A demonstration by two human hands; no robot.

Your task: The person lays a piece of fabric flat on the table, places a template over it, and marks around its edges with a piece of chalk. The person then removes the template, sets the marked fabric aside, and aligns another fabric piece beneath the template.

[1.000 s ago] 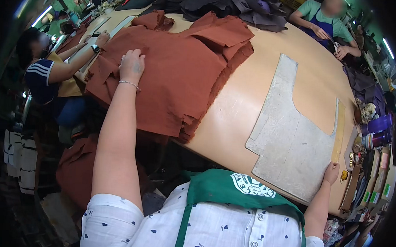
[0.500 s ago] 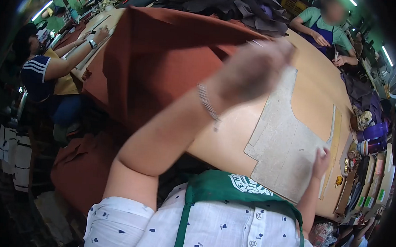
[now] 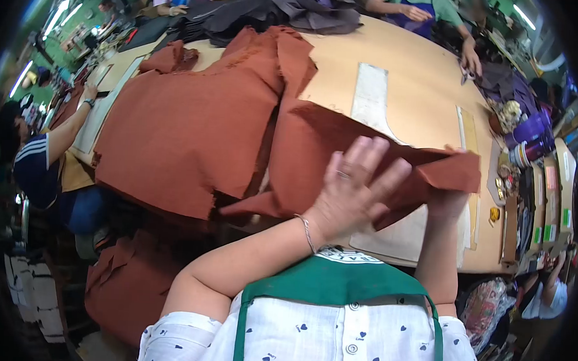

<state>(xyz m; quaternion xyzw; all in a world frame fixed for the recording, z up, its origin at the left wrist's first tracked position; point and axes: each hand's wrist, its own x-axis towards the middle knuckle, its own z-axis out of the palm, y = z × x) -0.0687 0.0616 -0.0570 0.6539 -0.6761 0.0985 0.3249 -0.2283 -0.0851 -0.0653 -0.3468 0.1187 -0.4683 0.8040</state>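
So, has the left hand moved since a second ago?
Yes: against the tabletop, the left hand moved rightward, from the rust fabric stack toward the grey pattern template.

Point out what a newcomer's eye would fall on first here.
Likely the broad rust-brown cloth spread over the left side of the pale table. Next comes the separate rust piece to its right, with the left hand spread open in front of it and the right hand partly hidden by its right end. The dark cloth heap along the far edge also stands out.
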